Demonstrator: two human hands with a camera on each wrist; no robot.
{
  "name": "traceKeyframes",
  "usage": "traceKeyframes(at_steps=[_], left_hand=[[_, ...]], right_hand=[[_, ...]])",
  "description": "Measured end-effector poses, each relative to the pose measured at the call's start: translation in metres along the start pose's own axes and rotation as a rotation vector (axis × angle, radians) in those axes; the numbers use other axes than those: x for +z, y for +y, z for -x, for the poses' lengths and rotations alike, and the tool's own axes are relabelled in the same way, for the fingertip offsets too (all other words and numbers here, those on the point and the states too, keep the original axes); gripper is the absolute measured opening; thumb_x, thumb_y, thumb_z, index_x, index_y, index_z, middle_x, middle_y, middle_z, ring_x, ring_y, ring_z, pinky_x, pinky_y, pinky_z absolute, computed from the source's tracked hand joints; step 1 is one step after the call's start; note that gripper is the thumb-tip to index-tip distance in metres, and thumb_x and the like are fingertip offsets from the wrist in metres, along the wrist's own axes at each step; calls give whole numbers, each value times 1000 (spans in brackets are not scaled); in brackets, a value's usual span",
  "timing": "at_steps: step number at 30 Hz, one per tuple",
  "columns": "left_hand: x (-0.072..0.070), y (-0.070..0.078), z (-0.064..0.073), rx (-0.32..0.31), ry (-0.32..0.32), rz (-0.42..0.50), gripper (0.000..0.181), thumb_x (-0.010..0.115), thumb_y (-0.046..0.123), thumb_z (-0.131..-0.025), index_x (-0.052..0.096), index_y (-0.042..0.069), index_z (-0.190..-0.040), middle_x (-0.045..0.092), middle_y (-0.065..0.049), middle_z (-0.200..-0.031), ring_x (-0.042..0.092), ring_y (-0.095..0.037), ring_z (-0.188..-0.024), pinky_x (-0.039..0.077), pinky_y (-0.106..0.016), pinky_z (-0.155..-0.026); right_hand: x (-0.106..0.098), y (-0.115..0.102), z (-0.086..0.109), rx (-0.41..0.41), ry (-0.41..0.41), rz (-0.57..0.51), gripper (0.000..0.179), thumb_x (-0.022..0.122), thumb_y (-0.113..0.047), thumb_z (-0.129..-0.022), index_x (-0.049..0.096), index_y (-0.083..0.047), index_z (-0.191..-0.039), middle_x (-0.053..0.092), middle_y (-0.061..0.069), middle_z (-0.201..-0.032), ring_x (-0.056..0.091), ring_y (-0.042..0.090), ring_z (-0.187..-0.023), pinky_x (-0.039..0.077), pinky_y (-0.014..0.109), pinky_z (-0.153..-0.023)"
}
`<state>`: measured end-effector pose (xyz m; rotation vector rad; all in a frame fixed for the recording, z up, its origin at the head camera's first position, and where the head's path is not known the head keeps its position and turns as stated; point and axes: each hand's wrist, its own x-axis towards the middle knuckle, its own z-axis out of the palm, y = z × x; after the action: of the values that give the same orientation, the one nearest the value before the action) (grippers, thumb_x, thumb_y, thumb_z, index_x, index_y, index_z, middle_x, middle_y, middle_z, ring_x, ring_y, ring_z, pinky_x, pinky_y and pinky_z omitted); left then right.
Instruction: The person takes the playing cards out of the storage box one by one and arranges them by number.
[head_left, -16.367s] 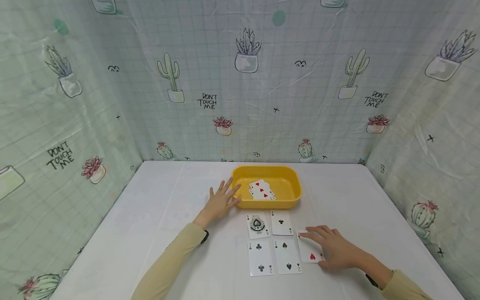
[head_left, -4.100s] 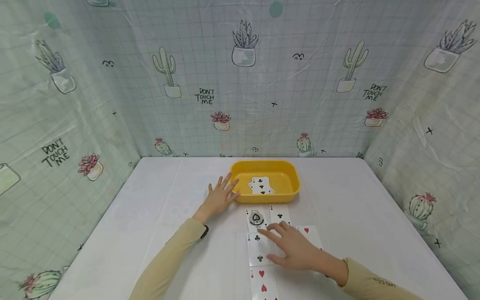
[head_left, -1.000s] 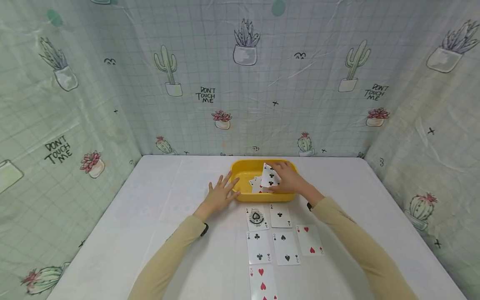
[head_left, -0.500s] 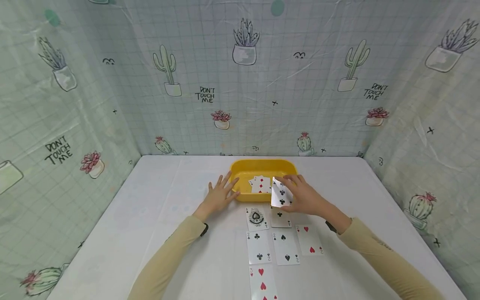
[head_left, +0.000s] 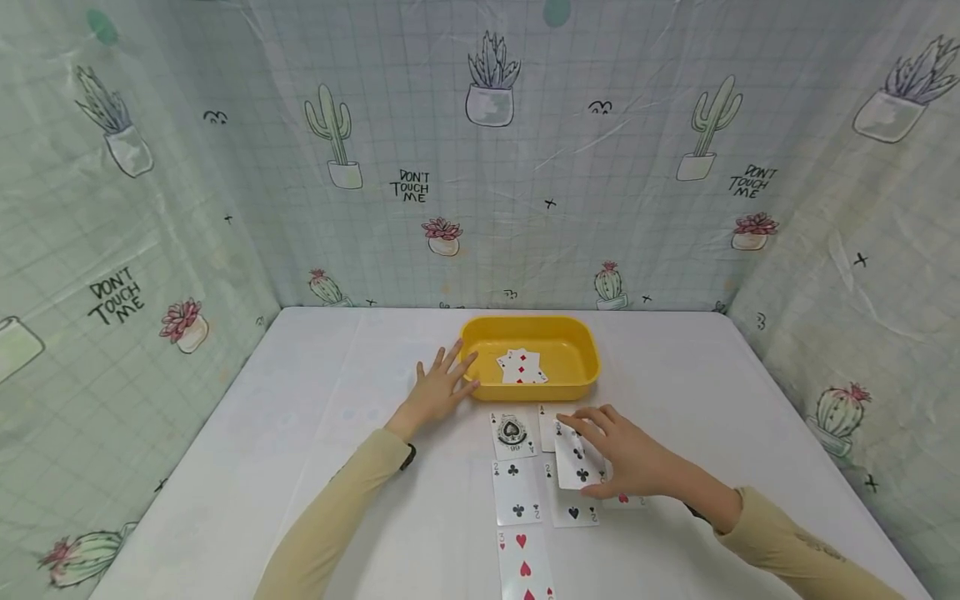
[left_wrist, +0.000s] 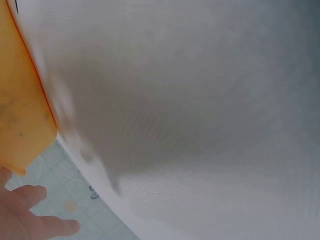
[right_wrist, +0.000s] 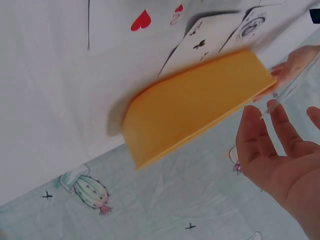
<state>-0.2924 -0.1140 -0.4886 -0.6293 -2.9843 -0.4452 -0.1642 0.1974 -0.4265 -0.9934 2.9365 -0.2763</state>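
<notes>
My right hand (head_left: pixel 630 454) pinches a playing card (head_left: pixel 576 471), the three of clubs, between thumb and fingers. It is held above the two of spades (head_left: pixel 573 512) and overlaps the ace of clubs (head_left: pixel 547 429) in the head view. That hand mostly covers the two of hearts (head_left: pixel 624 502). With fingers spread, my left hand (head_left: pixel 433 393) rests against the left end of a yellow tray (head_left: pixel 528 392). Inside the tray lie loose cards (head_left: pixel 521 367), a diamond card uppermost. In the right wrist view the held card (right_wrist: pixel 295 82) shows edge-on by the fingertips.
Left of the held card lie the ace of spades (head_left: pixel 513 437), the two of clubs (head_left: pixel 517 496) and, below them, the three of hearts (head_left: pixel 525 567), cut by the frame. The white table (head_left: pixel 360 367) meets a patterned cloth backdrop (head_left: pixel 551 167) behind and at both sides.
The right hand took the three of clubs from the tray and brought it nearer and lower, over the laid cards. A diamond card now tops the tray's pile. The left hand stays put.
</notes>
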Motion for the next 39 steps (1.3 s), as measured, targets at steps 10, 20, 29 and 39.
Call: traceKeyframes(at_steps=[10, 20, 29, 39], left_hand=[[-3, -1, -2, -6, -6, -12, 60, 28, 59, -89, 18, 33, -142, 0, 2, -152, 13, -39, -136, 14, -70, -97], [-1, -2, -1, -1, 7, 5, 59, 30, 57, -90, 18, 31, -142, 1, 1, -152, 14, -40, -136, 14, -71, -96], [-1, -1, 1, -7, -3, 6, 59, 30, 57, -90, 18, 32, -142, 1, 1, -152, 13, -39, -136, 14, -70, -97], [0, 2, 0, 0, 2, 9, 59, 31, 56, -90, 20, 31, -142, 2, 1, -153, 13, -39, -136, 14, -70, -97]], right_hand=[[21, -18, 30, -70, -192, -23, 90, 67, -62, -64, 22, -38, -139, 39, -7, -126, 41, 13, -106, 44, 40, -88], [46, -29, 48, -282, -170, -7, 87, 53, -71, -68, 23, -33, -140, 41, -7, -119, 38, 8, -101, 43, 27, -75], [52, -35, 54, -219, -274, -92, 89, 46, -79, -64, 21, -39, -139, 41, -7, -122, 37, 7, -97, 44, 24, -71], [56, -37, 57, -196, -224, -49, 86, 45, -78, -66, 20, -40, -139, 39, -6, -127, 39, 12, -101, 46, 31, -72]])
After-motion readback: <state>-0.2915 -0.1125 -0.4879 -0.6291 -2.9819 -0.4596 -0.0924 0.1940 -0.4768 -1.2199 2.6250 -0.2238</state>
